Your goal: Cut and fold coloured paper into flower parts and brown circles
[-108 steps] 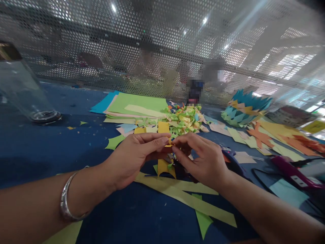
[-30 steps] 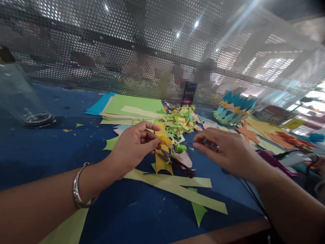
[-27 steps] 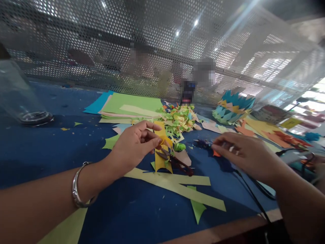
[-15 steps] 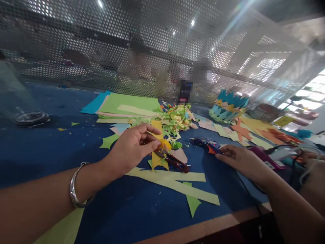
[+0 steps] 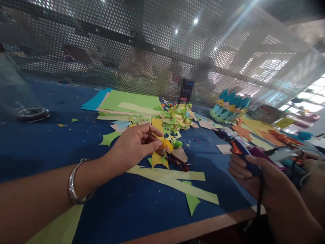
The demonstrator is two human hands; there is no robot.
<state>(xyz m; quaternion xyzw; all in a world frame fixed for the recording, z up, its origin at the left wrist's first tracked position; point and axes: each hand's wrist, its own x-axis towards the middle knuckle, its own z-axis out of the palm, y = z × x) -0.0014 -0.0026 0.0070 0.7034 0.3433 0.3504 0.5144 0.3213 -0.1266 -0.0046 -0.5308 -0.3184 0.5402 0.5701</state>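
Note:
My left hand (image 5: 138, 144), with a silver bangle at its wrist, pinches a small yellow paper flower (image 5: 166, 145) between thumb and fingers. Beneath it lie a yellow paper strip (image 5: 158, 162) with a jagged end and a pair of scissors (image 5: 177, 162) with dark red handles. My right hand (image 5: 254, 173) is wrapped round a dark blue glue gun (image 5: 242, 149) with an orange trigger, held above the table with its nozzle pointing left. The gun's cord hangs down below the hand. Pale yellow paper strips (image 5: 182, 184) lie crossed in front of my left hand.
Coloured paper sheets (image 5: 134, 101) are stacked at the back beside a heap of paper scraps (image 5: 180, 117). A blue and yellow paper crown (image 5: 230, 105) stands back right. A clear bottle (image 5: 22, 98) is at far left. Another person's hand (image 5: 312, 161) shows at the right edge.
My right hand has lifted the glue gun off the table and drawn it to the right, now gripping its handle. My left hand stays nearly in place with the paper flower.

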